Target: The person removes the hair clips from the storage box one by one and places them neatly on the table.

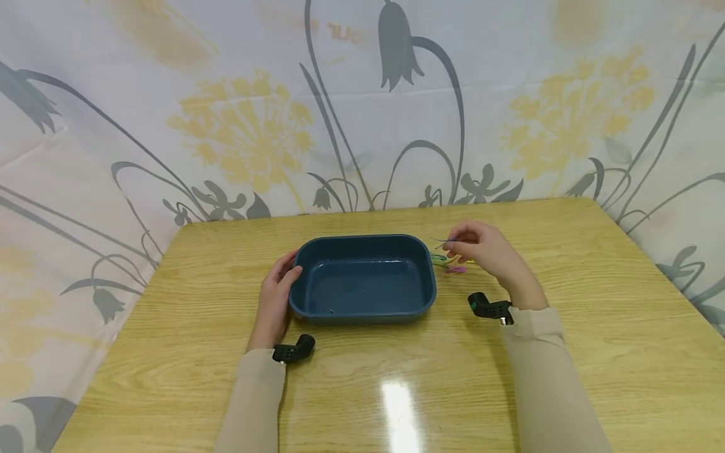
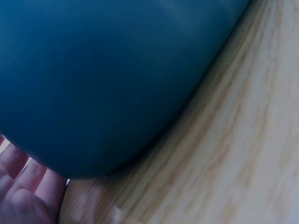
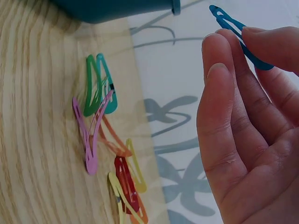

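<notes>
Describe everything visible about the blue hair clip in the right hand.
The blue hair clip is a slim snap clip, seemingly painted metal, with a slotted, tapering body. The right hand pinches one end between fingertips and holds it in the air; its free end points away. It hangs clear of the loose clips and the blue tray.

By my left hand (image 1: 275, 301) sat a dark teal plastic tray (image 1: 362, 311); my right hand (image 1: 488, 250) pinched a blue metal hair clip (image 3: 238, 36) above green, pink, red and yellow clips (image 3: 105, 144).
</notes>
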`<move>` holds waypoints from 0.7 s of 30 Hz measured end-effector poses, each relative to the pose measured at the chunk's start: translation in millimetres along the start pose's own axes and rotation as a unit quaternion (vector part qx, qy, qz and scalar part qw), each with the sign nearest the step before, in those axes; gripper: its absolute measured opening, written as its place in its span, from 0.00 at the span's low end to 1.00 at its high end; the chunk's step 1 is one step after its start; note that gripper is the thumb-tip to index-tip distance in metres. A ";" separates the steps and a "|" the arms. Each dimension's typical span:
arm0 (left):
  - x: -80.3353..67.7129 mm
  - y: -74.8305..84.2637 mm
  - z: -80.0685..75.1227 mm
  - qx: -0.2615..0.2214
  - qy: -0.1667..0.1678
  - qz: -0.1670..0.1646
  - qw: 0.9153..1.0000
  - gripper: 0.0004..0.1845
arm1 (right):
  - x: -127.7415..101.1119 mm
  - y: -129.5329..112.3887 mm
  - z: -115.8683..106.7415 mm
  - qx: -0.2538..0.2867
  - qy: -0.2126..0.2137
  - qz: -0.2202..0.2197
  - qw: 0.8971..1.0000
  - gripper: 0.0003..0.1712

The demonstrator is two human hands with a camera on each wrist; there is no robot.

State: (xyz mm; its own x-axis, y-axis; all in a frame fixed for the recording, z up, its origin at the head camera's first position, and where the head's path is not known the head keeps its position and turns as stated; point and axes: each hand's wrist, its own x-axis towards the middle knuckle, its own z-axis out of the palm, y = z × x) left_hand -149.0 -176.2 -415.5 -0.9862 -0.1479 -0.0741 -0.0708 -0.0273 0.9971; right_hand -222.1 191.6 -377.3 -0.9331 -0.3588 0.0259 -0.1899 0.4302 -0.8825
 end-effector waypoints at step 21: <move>15.1 -21.7 -5.4 0.000 0.006 0.009 1.000 0.21 | 0.7 23.4 -2.5 -0.010 0.010 0.041 0.999 0.11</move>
State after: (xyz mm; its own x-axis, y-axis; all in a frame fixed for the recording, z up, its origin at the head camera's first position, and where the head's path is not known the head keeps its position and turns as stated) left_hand -161.5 -183.1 -438.3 -0.9854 -0.1607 -0.0560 -0.0529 -0.0237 0.9983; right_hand -228.0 203.4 -396.7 -0.9519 -0.3044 -0.0361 -0.1184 0.4739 -0.8726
